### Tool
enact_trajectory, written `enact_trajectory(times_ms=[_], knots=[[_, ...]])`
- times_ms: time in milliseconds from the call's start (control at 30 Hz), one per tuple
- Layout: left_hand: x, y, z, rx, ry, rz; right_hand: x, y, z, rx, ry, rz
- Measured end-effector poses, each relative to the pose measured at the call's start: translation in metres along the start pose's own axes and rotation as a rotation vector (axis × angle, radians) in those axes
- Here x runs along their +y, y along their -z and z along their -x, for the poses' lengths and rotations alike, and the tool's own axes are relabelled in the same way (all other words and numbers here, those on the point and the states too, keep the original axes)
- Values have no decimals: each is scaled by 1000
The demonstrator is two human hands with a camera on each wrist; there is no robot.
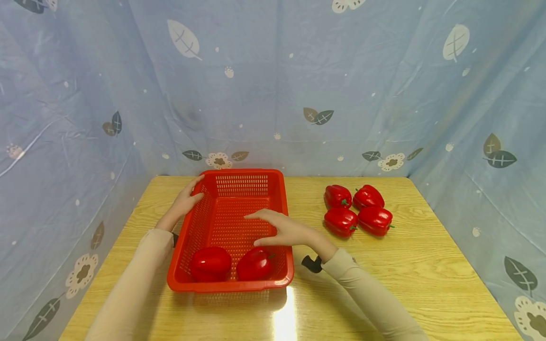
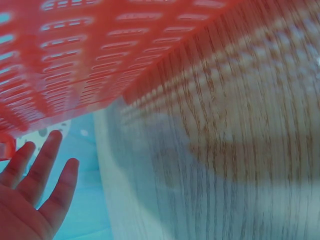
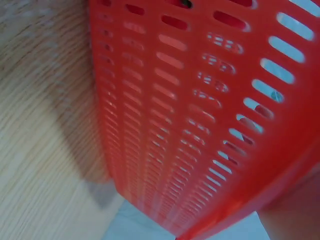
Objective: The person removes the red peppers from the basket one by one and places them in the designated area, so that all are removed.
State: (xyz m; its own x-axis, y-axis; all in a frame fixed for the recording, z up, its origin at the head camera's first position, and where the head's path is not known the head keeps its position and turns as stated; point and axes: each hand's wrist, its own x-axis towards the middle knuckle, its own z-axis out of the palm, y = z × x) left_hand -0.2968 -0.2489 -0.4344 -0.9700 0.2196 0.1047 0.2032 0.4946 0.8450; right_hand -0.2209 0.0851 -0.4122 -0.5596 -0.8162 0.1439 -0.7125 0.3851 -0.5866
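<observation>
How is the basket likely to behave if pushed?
The basket would probably slide rather than tip: it sits wide and low on a glossy table. Its thin, slotted walls suggest it is light and may flex slightly. The rounded peppers inside could roll.

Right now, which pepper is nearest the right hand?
The pepper at the near right of the basket; its neighbour lies farther left, the other four peppers outside on the table.

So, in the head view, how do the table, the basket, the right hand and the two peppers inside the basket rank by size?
1. Table
2. Basket
3. Right hand
4. Left pepper and right pepper in the basket: too alike to rank.
</observation>
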Motion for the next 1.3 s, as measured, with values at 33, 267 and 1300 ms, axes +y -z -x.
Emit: enact_trajectory(times_ms=[33, 267, 1300], knots=[[-4, 0, -2, 2, 1, -1, 0, -1, -1, -13, 2, 4], [-20, -4, -7, 22, -26, -39, -3, -6, -6, -110, 16, 32], [-21, -2, -7, -4, -8, 12, -5, -14, -15, -438, 72, 317]])
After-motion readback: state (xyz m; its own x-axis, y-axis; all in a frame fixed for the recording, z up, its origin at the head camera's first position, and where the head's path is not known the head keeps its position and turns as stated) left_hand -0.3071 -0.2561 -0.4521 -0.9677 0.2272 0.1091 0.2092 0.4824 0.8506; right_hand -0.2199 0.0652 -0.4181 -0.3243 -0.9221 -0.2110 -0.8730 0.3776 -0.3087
